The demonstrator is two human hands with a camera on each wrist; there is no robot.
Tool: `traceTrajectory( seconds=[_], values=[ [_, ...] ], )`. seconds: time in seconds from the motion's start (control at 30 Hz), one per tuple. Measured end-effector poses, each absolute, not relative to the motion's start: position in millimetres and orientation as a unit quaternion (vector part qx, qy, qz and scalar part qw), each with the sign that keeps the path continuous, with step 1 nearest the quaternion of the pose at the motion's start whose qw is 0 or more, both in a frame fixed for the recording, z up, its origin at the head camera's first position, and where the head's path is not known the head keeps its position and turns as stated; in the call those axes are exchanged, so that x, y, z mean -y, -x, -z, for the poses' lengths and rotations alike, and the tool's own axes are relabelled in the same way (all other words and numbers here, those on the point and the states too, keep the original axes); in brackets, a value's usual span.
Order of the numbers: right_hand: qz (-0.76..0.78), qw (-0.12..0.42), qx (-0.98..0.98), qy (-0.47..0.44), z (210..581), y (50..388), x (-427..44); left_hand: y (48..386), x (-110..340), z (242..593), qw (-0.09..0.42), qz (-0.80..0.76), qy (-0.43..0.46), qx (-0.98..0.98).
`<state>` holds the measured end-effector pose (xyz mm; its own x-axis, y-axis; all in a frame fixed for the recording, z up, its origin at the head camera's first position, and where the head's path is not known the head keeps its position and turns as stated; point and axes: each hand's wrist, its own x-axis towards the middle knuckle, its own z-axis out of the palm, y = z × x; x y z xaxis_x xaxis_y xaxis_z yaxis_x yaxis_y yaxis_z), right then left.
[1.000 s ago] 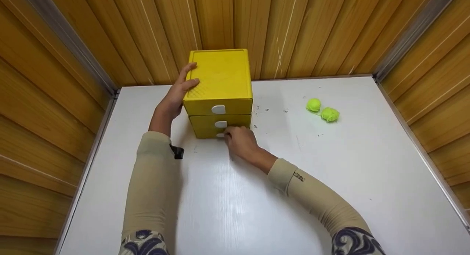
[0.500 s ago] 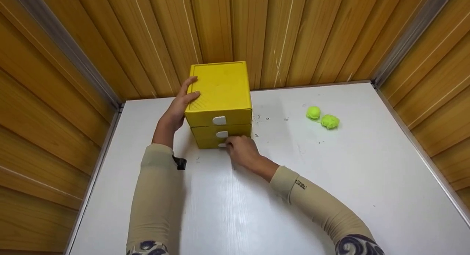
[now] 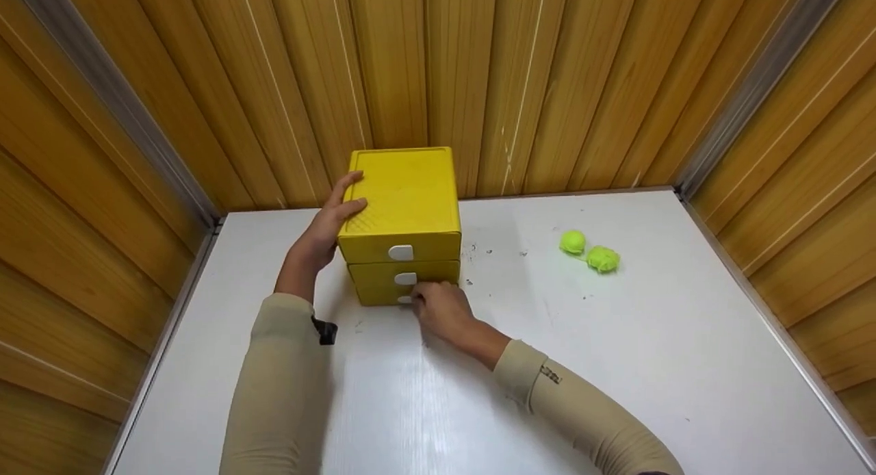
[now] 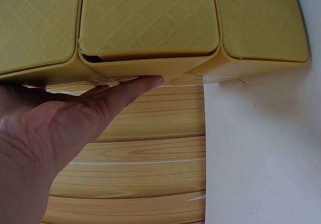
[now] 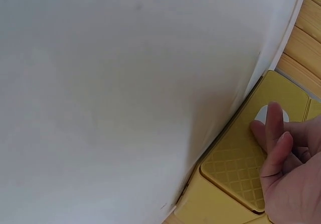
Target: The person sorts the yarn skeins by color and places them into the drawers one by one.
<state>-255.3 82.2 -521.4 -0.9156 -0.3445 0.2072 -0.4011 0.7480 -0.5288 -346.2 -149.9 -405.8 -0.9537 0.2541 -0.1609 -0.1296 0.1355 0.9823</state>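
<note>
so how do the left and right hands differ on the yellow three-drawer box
The bare left hand is high on the left side of the yellow three-drawer box; the bare right hand is low at its front. The left hand lies fairly straight, two tips over the top edge; the right hand is curled at the lowest white handle. Both hands touch the box.

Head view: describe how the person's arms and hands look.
The left hand and right hand are bare. The left sleeve and right sleeve are beige; the left has a black piece at the wrist, the right a small dark marking.
</note>
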Motion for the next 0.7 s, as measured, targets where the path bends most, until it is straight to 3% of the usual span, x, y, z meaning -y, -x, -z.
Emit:
traceTrajectory(
  seconds=[0.7],
  values=[
    [-0.291,0.055,0.934,-0.198,522.5,251.9,-79.1,345.4,152.1,409.5,0.136,-0.661,-0.062,-0.735]
  ],
)
